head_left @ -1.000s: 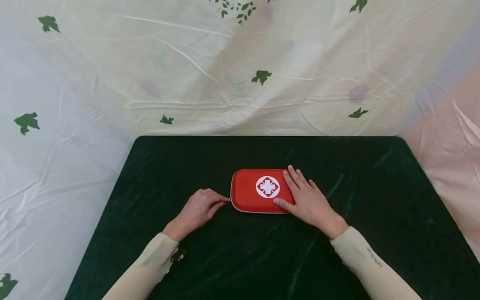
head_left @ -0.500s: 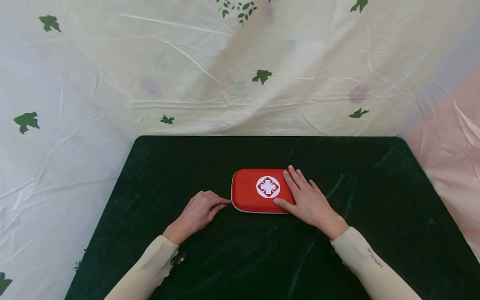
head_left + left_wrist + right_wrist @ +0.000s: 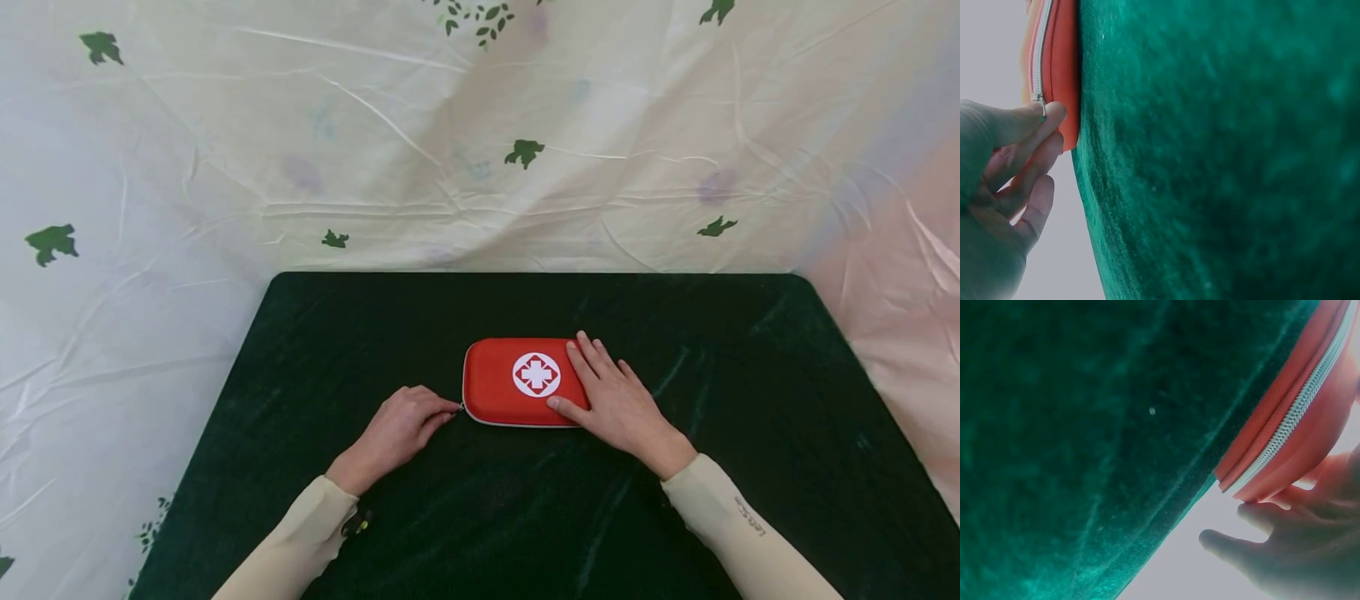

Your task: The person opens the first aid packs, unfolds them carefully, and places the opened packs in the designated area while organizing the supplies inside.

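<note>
A red zippered first aid case (image 3: 491,379) with a white cross emblem lies flat on the dark green cloth. At its left end, my left hand (image 3: 397,429) pinches the small metal zipper pull (image 3: 1042,111) between thumb and forefinger. The left wrist view shows the other fingers loosely bent below the pull. Over the case's right end lies my right hand (image 3: 622,404), fingers spread and straight, thumb near the emblem. In the right wrist view, the silver zipper teeth (image 3: 1294,415) run closed along the case's side.
Green velvety cloth (image 3: 480,517) covers the table. Behind it hangs a pale fabric backdrop (image 3: 420,108) with green leaf and bird shapes. A small dark object (image 3: 356,523) sits at the left sleeve's cuff.
My left hand has shifted slightly toward the front of the table with the zipper pull, by the case's left corner. The right hand and the case stay in place.
</note>
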Motion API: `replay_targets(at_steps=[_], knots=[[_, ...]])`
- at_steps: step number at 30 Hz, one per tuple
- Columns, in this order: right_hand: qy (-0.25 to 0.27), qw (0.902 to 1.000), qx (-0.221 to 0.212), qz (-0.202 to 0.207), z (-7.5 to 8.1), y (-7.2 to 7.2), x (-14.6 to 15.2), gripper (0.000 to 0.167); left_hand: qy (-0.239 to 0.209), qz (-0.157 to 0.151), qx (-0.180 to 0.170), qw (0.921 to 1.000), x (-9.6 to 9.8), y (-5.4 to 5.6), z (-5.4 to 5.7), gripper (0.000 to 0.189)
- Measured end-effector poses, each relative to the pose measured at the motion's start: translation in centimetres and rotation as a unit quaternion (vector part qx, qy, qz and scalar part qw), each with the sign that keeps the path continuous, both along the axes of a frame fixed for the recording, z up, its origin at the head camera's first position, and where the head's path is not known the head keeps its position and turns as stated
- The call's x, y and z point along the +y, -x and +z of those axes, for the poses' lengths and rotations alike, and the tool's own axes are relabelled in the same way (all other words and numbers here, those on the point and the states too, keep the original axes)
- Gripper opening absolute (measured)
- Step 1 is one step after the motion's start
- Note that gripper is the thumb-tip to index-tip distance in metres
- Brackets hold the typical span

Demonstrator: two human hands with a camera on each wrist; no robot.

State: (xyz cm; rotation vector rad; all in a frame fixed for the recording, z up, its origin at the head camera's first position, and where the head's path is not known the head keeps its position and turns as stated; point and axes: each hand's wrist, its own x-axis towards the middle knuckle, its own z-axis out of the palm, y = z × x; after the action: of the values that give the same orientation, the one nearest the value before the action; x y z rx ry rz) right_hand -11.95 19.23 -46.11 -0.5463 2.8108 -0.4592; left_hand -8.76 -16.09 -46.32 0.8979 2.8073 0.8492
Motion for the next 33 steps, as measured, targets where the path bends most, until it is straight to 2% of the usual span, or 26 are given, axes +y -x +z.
replay_targets(at_steps=[33], knots=[[-0.008,1.0,-0.002,-0.002,-0.1,0.0,-0.3,0.104,-0.018,0.001,-0.007,0.9998,0.4,-1.4,-0.3,0.024]])
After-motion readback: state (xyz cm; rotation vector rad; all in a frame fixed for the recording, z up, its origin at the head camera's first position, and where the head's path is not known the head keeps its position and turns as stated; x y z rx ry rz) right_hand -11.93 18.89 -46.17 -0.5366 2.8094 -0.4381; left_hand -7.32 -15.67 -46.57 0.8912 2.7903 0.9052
